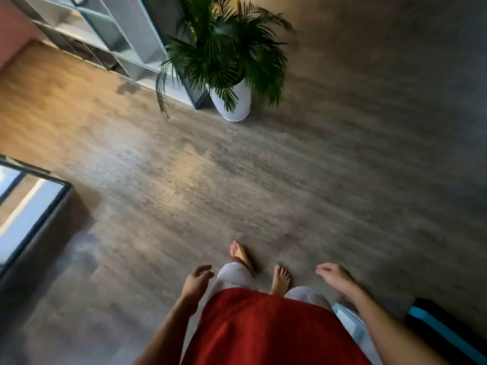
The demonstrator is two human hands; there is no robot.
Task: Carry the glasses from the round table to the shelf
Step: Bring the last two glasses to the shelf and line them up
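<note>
Wooden floor (263,167) meets the shelf (105,35) slanting up-left; left hand (196,281) and right hand (334,276), fingers relaxed, hold nothing

The shelf (105,35) is an open unit of square compartments with pale grey-white panels and a dark end frame. It stands upright on the floor (184,167) at upper left. Its near end is just beside a white pot (232,101). Compartment contents cannot be told through blur.

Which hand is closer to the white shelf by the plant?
Left. The shelf stands far ahead and off to the left; the left hand hangs on that side, while the right hand is on the opposite side, farther away.
</note>
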